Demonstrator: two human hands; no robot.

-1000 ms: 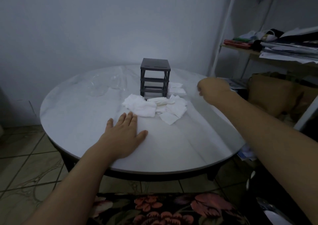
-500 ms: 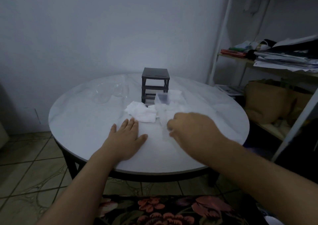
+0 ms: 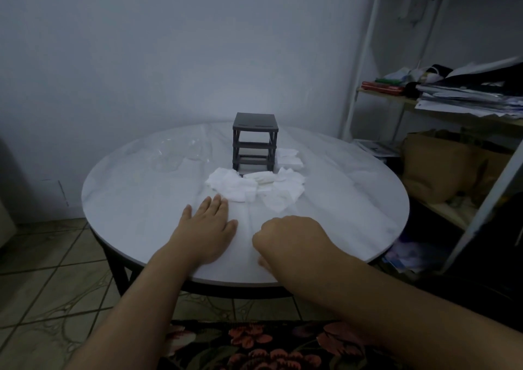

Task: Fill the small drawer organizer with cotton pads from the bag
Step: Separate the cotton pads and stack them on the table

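A small dark grey drawer organizer (image 3: 254,146) stands at the back middle of the round white table (image 3: 135,199), and its slots look open at the front. White cotton pads (image 3: 240,187) lie loose in a heap in front of it, with more pads (image 3: 289,158) to its right. A crumpled clear plastic bag (image 3: 175,154) lies to its left. My left hand (image 3: 209,228) rests flat on the table, fingertips just short of the heap. My right hand (image 3: 288,239) sits beside it near the table's front, knuckles up, fingers curled under and hidden.
A white metal shelf (image 3: 365,66) stands at the right with papers and books (image 3: 464,92) on it and a brown bag (image 3: 441,165) below. The floor is tiled (image 3: 42,270), and a floral cloth (image 3: 268,347) lies at the bottom edge.
My right hand swung from the far right of the table across the pads and drew back to the front beside my left hand. The left hand stayed flat.
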